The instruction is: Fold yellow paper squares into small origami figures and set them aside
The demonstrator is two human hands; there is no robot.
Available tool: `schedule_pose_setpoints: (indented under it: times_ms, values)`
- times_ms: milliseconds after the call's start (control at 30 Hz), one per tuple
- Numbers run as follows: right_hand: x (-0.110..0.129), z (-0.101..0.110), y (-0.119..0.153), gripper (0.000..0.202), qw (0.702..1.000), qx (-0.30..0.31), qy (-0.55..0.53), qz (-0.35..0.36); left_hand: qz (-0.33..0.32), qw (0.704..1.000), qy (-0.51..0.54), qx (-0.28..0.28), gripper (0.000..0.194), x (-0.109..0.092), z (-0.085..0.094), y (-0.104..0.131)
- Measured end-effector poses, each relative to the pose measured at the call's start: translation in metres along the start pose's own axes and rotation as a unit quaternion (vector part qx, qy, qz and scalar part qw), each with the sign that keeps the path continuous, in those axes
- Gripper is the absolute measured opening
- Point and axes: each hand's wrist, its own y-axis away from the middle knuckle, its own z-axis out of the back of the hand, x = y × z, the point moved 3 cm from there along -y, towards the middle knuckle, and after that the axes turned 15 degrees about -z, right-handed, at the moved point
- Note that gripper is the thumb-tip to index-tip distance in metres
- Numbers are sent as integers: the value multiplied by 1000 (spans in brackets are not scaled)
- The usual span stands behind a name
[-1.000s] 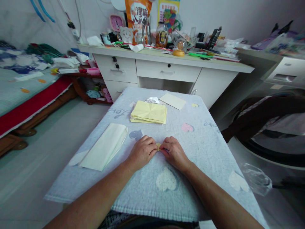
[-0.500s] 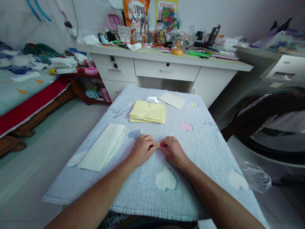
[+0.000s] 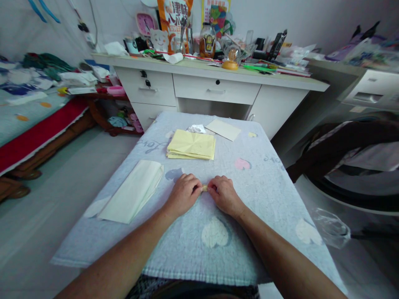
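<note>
Between my two hands is a small strip of folded yellow paper [image 3: 205, 188], mostly hidden by the fingers. My left hand [image 3: 186, 192] pinches its left end, fingers closed. On the other end, my right hand [image 3: 223, 193] is closed in a pinch as well. Both hands rest low over the cloth-covered table [image 3: 249, 241]. Beyond them lies a stack of yellow paper sheets [image 3: 191, 144], the top one marked with creases. To the left of my left hand is a folded pale green-white sheet of paper [image 3: 132, 191].
Behind the yellow stack are a crumpled white wrapper [image 3: 196, 128] and a flat cream card [image 3: 223, 129]. A cluttered white desk [image 3: 215, 89] stands at the far side. A bed [image 3: 40, 120] is at left, a washing machine [image 3: 361, 166] with clothes at right.
The view has shifted slightly. My fingers have shifted a little on the yellow paper strip, and less of it shows between them. Both hands keep their hold.
</note>
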Motion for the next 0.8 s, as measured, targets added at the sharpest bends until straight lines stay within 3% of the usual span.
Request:
schedule_pose_setpoints:
  times_ms: [567, 800]
  values:
    - [2, -4, 3, 7, 995, -68, 59, -33, 76, 994, -84, -8, 9, 2, -2, 2]
    - [2, -8, 2, 8, 998, -53, 41, -8, 85, 995, -52, 6, 10, 3, -3, 2]
